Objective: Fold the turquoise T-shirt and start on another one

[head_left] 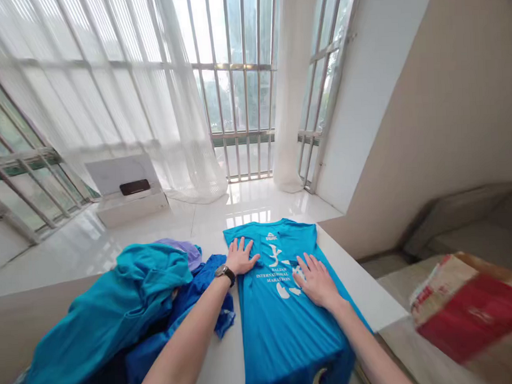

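A blue T-shirt (283, 332) with white marathon lettering lies spread on the white ledge, its collar toward the window and its lower end hanging over the near edge. My left hand (241, 257) rests on its upper left part, fingers spread and flat. A dark watch is on that wrist. On the right side of the print lies my right hand (316, 281), also flat with fingers apart, covering some of the white design. Neither hand grips the cloth. Just left of the shirt is a heap of clothes, with a teal garment (116, 300) on top and a darker blue one (188, 302) beside it.
A white box (133, 206) with a dark phone (135, 187) on it stands at the back left. Sheer curtains (184, 104) hang before the barred window. To the right, below the ledge (362, 283), sits a red and tan bag (477, 312).
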Motion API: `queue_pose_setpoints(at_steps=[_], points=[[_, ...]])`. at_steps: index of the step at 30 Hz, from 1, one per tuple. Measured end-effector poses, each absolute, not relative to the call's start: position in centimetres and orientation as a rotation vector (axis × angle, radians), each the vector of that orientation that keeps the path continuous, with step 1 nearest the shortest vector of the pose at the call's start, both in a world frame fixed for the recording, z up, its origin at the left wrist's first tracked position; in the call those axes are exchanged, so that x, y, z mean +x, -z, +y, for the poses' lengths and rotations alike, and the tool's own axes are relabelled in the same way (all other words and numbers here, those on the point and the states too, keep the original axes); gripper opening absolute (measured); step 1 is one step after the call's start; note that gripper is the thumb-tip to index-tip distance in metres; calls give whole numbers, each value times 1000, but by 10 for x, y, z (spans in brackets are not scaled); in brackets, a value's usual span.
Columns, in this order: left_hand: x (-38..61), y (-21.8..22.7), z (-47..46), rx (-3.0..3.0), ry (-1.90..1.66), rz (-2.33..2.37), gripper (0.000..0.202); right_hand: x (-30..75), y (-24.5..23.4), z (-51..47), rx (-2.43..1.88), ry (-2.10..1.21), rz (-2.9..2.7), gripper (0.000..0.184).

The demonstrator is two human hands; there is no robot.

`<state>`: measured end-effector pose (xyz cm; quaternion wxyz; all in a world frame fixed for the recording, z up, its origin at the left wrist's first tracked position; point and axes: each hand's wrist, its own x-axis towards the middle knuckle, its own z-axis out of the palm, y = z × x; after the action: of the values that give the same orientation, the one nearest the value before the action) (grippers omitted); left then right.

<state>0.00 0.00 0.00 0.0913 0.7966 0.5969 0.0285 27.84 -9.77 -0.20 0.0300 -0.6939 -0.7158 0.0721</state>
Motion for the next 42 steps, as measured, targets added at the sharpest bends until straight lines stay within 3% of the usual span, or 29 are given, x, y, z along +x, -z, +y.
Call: queue_pose_setpoints(at_steps=[3, 9, 15, 19, 25, 33, 39, 42], points=[[-6, -4, 9, 2346, -93, 1802, 72, 269, 5, -84, -2113, -205, -2209, 67], [0, -36, 56, 2415, -191, 1783, 40, 267, 5, -75, -2055, -239, -2189, 69], [11, -46, 105, 2474, -95, 1522, 35, 268, 0, -77, -2027, -294, -2153, 70], [10, -47, 122, 2439, -128, 1358, 19, 272, 2, -78, -1970, -265, -2126, 67], [6, -48, 124, 2362, -430, 1189, 34, 251, -13, -77, -1736, 62, -2076, 40], [10, -36, 115, 2310, -589, 1260, 27, 184, -27, -33, -1394, 238, -2442, 17], [15, -25, 106, 2318, -575, 1449, 21, 193, -30, -27, -1386, 241, -2468, 23], [18, -27, 90, 2347, -586, 1519, 30, 190, -33, -36, -1479, 213, -2397, 24]])
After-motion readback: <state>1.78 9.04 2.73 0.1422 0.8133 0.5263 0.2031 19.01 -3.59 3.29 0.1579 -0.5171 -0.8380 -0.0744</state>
